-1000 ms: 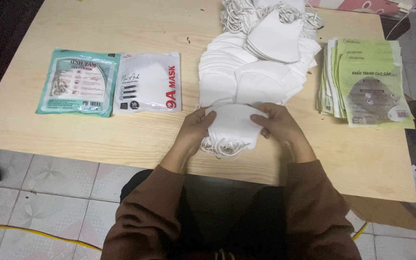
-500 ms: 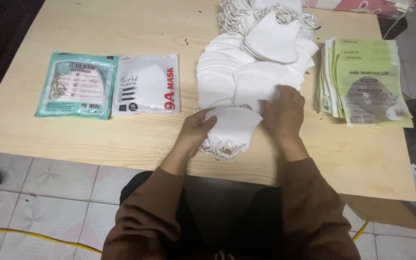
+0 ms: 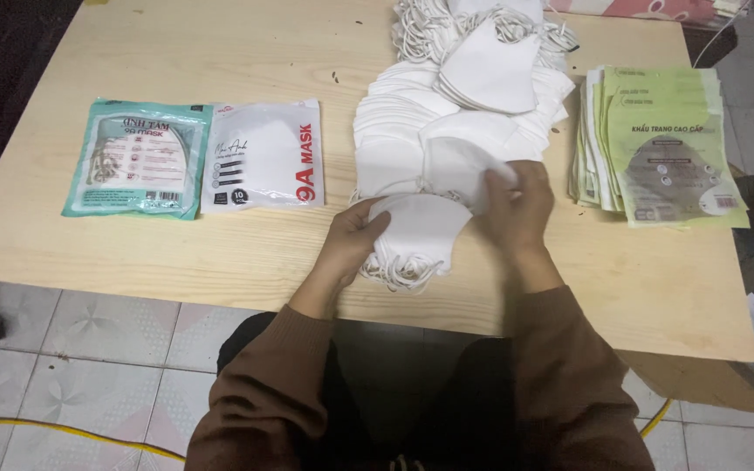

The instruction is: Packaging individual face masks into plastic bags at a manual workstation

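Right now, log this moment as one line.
left hand: holds small mask stack | right hand: lifting top mask off big pile | wooden table

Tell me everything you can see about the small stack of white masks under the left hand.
The small stack of white masks lies flat near the wooden table's front edge. They look like soft folded fabric with curved edges, and thin white ear loops spill out below. The left hand grips its left side; the right hand rests beside its right edge.
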